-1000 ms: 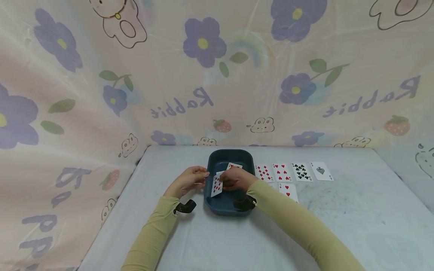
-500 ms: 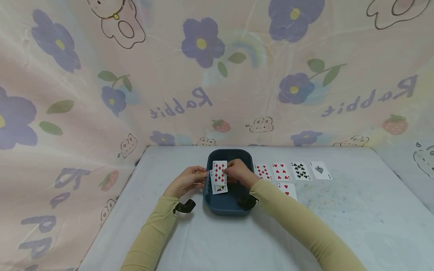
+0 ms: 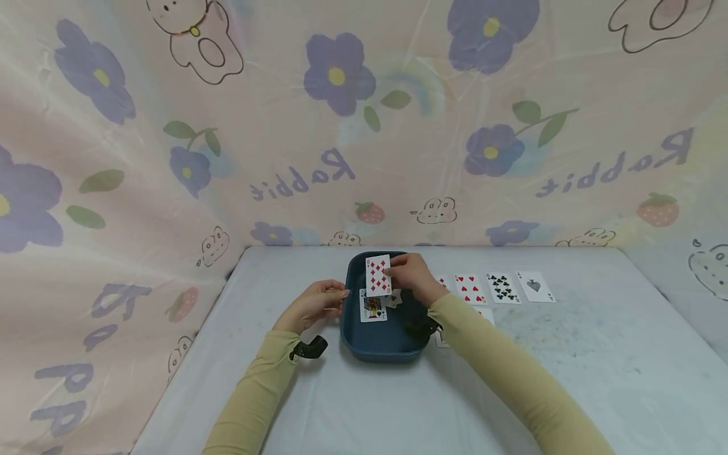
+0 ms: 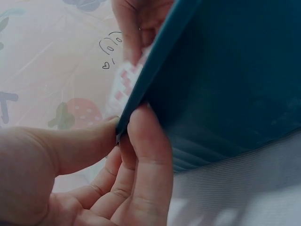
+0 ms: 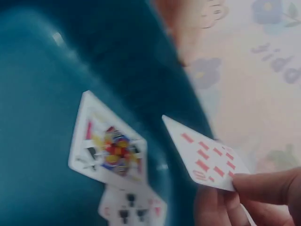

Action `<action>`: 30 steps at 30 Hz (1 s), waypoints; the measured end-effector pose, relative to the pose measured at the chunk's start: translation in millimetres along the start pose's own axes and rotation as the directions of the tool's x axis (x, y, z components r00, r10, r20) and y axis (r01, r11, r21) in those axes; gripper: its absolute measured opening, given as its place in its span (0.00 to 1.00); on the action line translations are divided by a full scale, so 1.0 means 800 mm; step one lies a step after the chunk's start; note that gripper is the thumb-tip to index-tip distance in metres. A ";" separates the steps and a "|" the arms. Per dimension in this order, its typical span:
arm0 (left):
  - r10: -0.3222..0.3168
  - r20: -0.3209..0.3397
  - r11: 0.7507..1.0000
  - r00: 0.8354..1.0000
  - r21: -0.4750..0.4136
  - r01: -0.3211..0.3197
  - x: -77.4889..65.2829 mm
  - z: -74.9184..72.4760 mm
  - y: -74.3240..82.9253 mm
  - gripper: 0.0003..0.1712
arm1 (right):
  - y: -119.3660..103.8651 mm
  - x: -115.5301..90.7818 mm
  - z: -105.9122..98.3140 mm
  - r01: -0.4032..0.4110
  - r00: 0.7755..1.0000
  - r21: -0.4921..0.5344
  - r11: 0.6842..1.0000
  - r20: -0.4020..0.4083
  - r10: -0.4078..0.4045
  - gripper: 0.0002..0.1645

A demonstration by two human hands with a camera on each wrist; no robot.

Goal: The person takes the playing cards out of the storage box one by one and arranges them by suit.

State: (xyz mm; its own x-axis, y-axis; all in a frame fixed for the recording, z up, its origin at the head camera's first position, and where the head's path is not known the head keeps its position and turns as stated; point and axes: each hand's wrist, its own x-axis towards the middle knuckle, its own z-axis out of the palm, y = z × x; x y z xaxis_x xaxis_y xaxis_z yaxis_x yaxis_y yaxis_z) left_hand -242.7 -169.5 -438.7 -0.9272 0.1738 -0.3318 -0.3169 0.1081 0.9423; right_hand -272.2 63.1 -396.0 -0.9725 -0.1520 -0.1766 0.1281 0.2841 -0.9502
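Note:
A dark blue plastic tub [image 3: 385,355] stands on the table. My left hand [image 3: 315,306] pinches its left rim between thumb and fingers, as the left wrist view shows close up. Over the far half of the tub my right hand [image 3: 416,275] holds a ten of diamonds playing card [image 3: 377,276] at its right edge, face toward me. Inside the tub lies a face card [image 3: 373,311] with black spade marks. Beside it, partly covered, are further cards, among them a club card [image 5: 131,207].
Right of the tub lies a row of face-up cards: a hearts card [image 3: 469,289], a clubs card [image 3: 503,288] and an ace of spades [image 3: 533,286]. My right forearm partly hides other cards there. A patterned cloth [image 3: 341,126] hangs behind the white table [image 3: 341,411].
The ten of diamonds has come up off the face card, moving up and right with my right hand, and more of the tub's cards show. My left hand has stayed at the rim.

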 end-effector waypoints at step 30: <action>0.023 0.025 1.000 0.999 0.012 -0.023 -0.003 -0.001 -0.002 0.13 | 0.093 -0.137 -0.157 -0.045 0.969 0.016 0.999 0.242 0.040 0.29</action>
State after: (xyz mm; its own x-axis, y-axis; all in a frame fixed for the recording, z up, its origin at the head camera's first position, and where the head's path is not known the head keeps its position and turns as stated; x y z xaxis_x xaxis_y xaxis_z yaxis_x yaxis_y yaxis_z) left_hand -240.3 -170.6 -439.1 -0.9289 0.2007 -0.3112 -0.2930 0.1154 0.9491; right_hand -180.4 219.8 -415.1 -0.8904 -0.3654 -0.2712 0.1749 0.2755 -0.9453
